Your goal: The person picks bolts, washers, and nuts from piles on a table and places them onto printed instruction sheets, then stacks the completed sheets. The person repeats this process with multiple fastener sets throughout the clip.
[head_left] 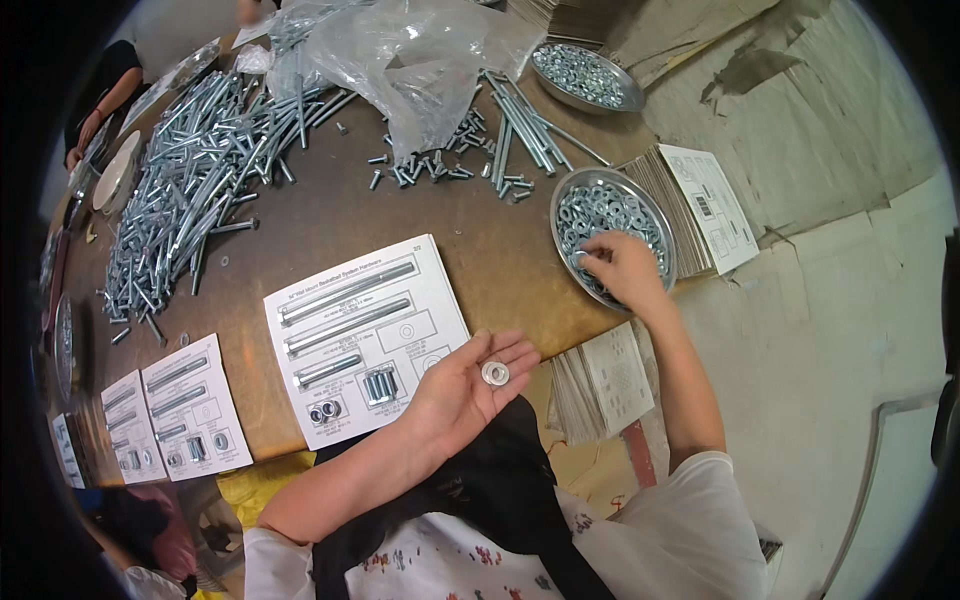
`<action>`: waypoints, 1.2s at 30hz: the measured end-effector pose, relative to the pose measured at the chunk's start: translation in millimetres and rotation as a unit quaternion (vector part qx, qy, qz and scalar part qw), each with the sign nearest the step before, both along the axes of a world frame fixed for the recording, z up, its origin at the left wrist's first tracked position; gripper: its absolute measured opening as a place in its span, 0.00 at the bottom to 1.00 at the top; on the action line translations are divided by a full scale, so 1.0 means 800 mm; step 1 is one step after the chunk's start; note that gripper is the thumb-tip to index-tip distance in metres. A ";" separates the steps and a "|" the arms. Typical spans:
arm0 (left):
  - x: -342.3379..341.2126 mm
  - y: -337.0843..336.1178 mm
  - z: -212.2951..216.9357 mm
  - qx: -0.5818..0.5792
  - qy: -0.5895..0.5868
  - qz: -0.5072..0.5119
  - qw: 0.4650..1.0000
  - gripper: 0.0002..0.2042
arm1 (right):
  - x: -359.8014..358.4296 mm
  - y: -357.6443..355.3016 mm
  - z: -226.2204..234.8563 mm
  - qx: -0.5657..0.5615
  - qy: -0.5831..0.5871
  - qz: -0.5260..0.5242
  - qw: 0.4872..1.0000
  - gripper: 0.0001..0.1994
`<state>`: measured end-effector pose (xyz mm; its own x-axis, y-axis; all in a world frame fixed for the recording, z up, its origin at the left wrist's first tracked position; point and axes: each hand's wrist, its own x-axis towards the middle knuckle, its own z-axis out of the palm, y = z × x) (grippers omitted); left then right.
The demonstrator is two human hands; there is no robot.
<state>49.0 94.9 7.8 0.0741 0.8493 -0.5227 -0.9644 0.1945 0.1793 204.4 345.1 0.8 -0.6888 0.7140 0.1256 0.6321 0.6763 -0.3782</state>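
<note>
My left hand [462,385] is held palm up in front of the table edge, its fingers stretched out. A small stack of flat washers [495,373] lies on it at the base of the fingers; how many is hard to make out. Over at the right, my right hand [622,268] reaches into a round metal bowl [672,262] filled with loose silver washers [600,208]. Its thumb and fingertips are pinched together on a washer [580,258] at the bowl's near left side. The fingertips partly cover that washer.
A printed hardware card [400,262] lies before me, with smaller cards [200,400] to its left. Beyond are a heap of long bolts [190,180], short bolts [430,168], a clear plastic bag [400,60] and another bowl [625,98]. Stacked cards [708,205] adjoin the washer bowl.
</note>
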 end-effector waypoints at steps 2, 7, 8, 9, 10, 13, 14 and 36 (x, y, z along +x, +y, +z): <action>-0.003 -0.004 -0.004 -0.007 0.008 0.010 1.000 0.20 | -0.010 -0.002 -0.010 -0.011 -0.022 0.004 1.000 0.06; -0.012 -0.002 -0.007 -0.020 0.017 0.014 1.000 0.19 | -0.017 -0.008 -0.015 0.003 0.009 -0.031 0.999 0.05; -0.012 -0.001 -0.007 -0.017 0.017 0.017 1.000 0.19 | -0.016 -0.007 -0.016 -0.008 0.027 -0.044 0.999 0.04; -0.013 0.000 -0.008 -0.015 0.017 0.020 1.000 0.19 | -0.012 -0.002 -0.025 -0.040 0.085 -0.044 0.995 0.04; -0.012 0.002 -0.009 -0.010 0.015 0.021 1.000 0.18 | -0.003 0.008 -0.038 -0.069 0.142 -0.046 0.986 0.04; -0.014 0.005 -0.005 -0.008 0.013 0.036 0.999 0.18 | 0.007 0.024 -0.038 -0.260 0.255 -0.092 0.927 0.03; -0.014 0.006 -0.006 -0.005 0.014 0.039 0.999 0.18 | 0.008 0.026 -0.034 -0.338 0.280 -0.115 0.891 0.03; -0.016 0.017 -0.007 0.083 -0.031 0.114 0.989 0.20 | -0.069 -0.168 0.043 0.005 0.265 0.147 0.953 0.07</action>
<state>36.0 108.9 2.2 -0.1021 0.9215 -0.3746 -0.9900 -0.0571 0.1294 149.4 210.8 34.8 -0.6965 0.4973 0.5173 0.1364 0.7996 -0.5849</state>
